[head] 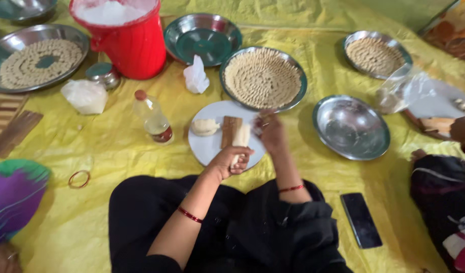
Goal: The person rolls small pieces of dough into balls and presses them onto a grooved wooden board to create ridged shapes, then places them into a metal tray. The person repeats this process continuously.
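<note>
- Left hand [231, 161] fingers curl around the dough piece [241, 137] on the white plate [208, 146].
- Right hand [270, 130], beside the plate, is blurred; fingers' state unclear.
- Better press dough evenly against the wooden board [229, 130].

We see a pale, cream-coloured strip of dough [241, 137] lying over the near edge of a white round plate [207, 146], upright on its long axis and pinned at its lower end. Just beside it, touching its left side, lies a brown ridged wooden board [229, 129], flat on the plate and pointing away from us. Further left on the same plate rests a soft, rounded lump of dough [204, 126], apart from the board.
</note>
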